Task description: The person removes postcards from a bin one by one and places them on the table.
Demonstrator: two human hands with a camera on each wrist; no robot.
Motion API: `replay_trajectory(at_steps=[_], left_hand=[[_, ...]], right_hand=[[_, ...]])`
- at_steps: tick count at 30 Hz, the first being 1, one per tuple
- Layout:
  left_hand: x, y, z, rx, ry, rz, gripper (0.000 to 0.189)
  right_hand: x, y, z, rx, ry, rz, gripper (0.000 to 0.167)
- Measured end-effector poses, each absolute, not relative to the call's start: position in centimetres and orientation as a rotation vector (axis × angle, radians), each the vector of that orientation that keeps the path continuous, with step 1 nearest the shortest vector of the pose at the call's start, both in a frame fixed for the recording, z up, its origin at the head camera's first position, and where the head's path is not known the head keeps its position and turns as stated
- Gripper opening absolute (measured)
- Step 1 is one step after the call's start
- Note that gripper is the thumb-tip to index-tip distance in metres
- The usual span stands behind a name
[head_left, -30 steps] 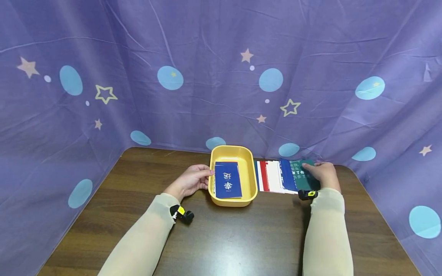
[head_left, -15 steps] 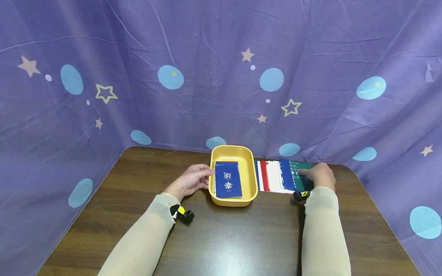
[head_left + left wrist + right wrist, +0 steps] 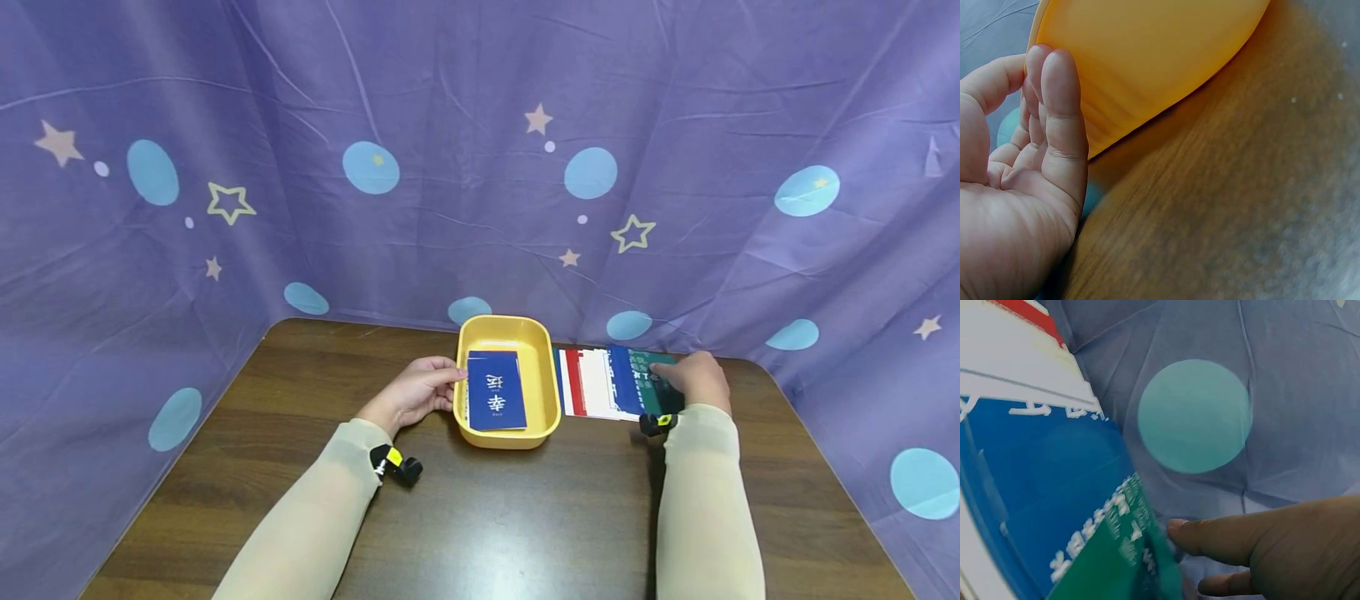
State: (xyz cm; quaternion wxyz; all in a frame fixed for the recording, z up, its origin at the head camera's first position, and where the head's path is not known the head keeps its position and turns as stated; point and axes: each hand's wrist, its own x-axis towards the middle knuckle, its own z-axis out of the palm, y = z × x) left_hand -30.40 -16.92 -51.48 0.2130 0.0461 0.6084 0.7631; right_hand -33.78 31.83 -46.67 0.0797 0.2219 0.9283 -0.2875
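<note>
In the head view, my left hand (image 3: pixel 416 393) grips the left rim of a yellow plastic tray (image 3: pixel 551 375), thumb at the rim and fingers along the outer wall. The left wrist view shows the same fingers against the tray's side (image 3: pixel 1141 56). A blue card (image 3: pixel 497 408) with white characters lies on top of other cards inside the tray. My right hand (image 3: pixel 701 382) reaches over a green card (image 3: pixel 643 363) at the right end of an overlapping row. Its straight fingertip (image 3: pixel 1179 530) is right at the green card's edge (image 3: pixel 1110 565) in the right wrist view.
The overlapping row also includes white cards (image 3: pixel 597 383), a red card (image 3: pixel 573 383) and blue cards (image 3: pixel 622 387), just right of the tray. All stand on a brown wooden table (image 3: pixel 480 517). Behind hangs a purple curtain (image 3: pixel 480 167), close to the table's back edge.
My right hand has moved left across the green card, covering more of it; in the last half second it shifts only slightly. My left hand and the tray stay in place.
</note>
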Motion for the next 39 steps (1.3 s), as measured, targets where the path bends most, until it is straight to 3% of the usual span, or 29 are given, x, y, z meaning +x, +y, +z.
replay_trajectory(at_steps=[14, 22, 39], left_hand=[[-30.5, -17.0, -51.3, 0.122, 1.676, 2.125, 0.009], [-30.8, -16.6, -51.3, 0.143, 1.688, 2.112, 0.012], [-30.4, -17.0, -51.9, 0.133, 1.686, 2.12, 0.011]], right_hand=[[-33.8, 25.8, -40.9, 0.122, 2.874, -1.101, 0.066], [-32.8, 21.8, -38.8, 0.086, 2.816, -1.129, 0.063], [-33.3, 12.0, -38.7, -0.225, 2.657, -1.143, 0.053]])
